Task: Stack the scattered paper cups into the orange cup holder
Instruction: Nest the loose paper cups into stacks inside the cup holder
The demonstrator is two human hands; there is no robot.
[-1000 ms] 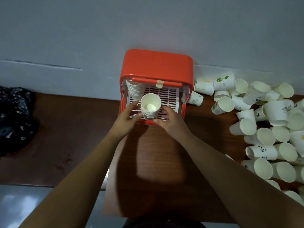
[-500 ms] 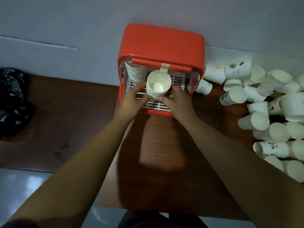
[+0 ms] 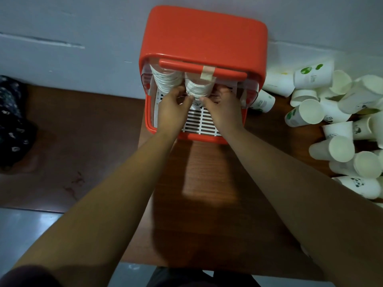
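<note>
The orange cup holder [image 3: 203, 40] stands against the wall, its front open over a white slatted tray [image 3: 199, 123]. Inside at the left hangs one stack of white paper cups [image 3: 165, 79]. Beside it, under the taped orange bar, a second stack of cups [image 3: 199, 88] is held from below by both hands. My left hand [image 3: 173, 108] grips its left side and my right hand [image 3: 222, 109] its right side. The stack's top is hidden by the bar. Several loose paper cups [image 3: 331, 150] lie scattered to the right.
A brown wooden table [image 3: 207, 193] carries everything, its front edge near the bottom. A dark patterned cloth [image 3: 12, 121] lies at the far left. A grey wall [image 3: 72, 38] runs close behind the holder. Loose cups crowd the table's right side.
Both hands have carried the cup stack from the tray's front up and back into the holder, beside the left stack. The camera has moved closer.
</note>
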